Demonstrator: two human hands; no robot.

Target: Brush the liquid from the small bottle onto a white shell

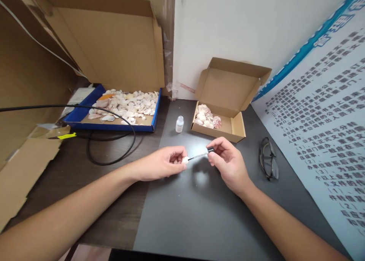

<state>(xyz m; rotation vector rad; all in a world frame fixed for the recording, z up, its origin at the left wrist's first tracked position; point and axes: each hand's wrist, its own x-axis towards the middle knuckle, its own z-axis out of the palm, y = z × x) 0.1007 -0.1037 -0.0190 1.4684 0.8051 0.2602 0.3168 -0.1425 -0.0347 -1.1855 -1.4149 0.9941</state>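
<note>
Over beyond the left forearm, the blue-rimmed box point(114, 127) lies open, full of shells. The left hand point(167, 163) is nearly closed, pinching a small white shell point(185, 160) between thumb and fingers. Just past it, a little bottle point(179, 124) stands on the tabletop point(176, 215). And the right hand point(226, 162), fingers bent in, grips the black-capped applicator point(210, 150), its tip at the shell!

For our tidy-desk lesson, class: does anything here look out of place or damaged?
The black cable looks untidy: it loops loosely over the dark wooden surface, by the blue-edged box. No damage stands out.
</note>
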